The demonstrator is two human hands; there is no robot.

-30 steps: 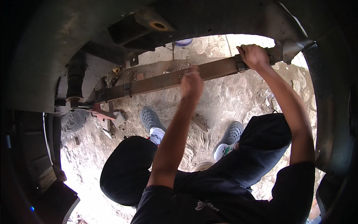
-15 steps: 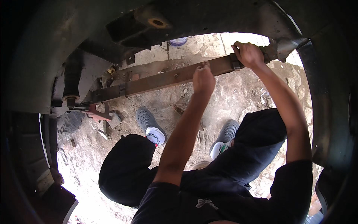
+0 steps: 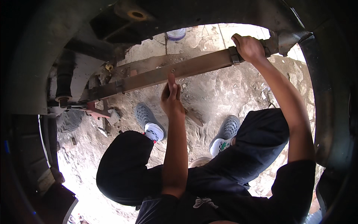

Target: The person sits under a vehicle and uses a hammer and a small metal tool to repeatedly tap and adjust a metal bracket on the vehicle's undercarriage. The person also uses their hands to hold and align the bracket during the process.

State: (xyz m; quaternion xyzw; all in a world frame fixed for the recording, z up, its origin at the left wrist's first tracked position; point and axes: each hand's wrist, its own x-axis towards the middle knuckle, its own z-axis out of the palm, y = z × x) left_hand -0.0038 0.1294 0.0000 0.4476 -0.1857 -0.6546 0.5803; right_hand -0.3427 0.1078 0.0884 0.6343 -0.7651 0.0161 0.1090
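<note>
A long brown leaf spring [image 3: 149, 81] slants across under the vehicle, its right end higher in the picture, with metal clip bands round it. My right hand [image 3: 250, 49] is wrapped over the spring near its right end, beside a clip band [image 3: 234, 56]. Below the middle of the spring is my left hand [image 3: 172, 100], one finger stretched up to its lower edge, close under a small round bolt [image 3: 172, 70]. The other fingers of that hand are partly bent, and nothing shows in them.
Dark vehicle bodywork [image 3: 328, 93] surrounds the view. A black shock absorber [image 3: 64, 80] hangs at the left, above a reddish metal bracket [image 3: 97, 111]. A white tub [image 3: 176, 34] stands at the far side. Rough dirt lies under my grey clogs [image 3: 144, 115].
My left hand has moved left and down along the spring, from its top face to below the bolt, and one finger now points up. My right hand keeps its grip.
</note>
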